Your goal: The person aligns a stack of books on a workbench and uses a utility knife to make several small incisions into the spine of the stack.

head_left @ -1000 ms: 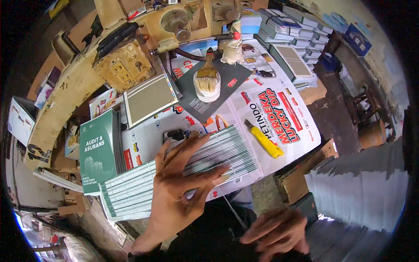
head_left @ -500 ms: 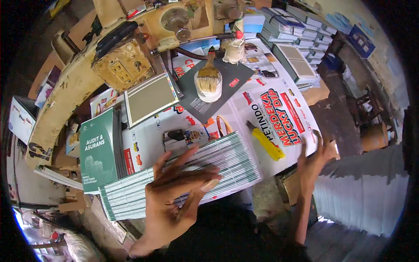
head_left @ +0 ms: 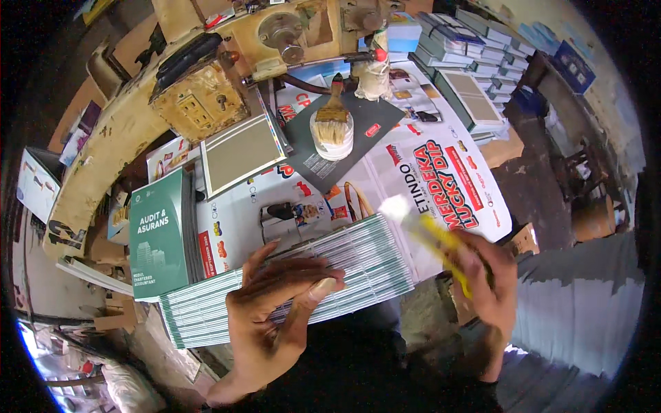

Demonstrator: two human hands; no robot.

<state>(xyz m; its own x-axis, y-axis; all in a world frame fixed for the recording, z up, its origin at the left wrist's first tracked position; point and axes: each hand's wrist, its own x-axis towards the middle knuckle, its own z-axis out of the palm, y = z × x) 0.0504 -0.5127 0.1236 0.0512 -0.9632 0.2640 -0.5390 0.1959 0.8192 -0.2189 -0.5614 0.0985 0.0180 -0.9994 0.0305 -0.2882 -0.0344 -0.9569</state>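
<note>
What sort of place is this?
Probably a small bookbinding or print workshop: a tightly packed row of booklets under the left hand, a brush resting on a white tub, and stacked books beyond.

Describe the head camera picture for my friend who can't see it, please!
A person's right hand grips a yellow cutter knife, a bit blurry, while the left hand is over a long green-and-white striped stack. Green books lie piled at the left; farther back, a paintbrush lies across a white tub.
</note>
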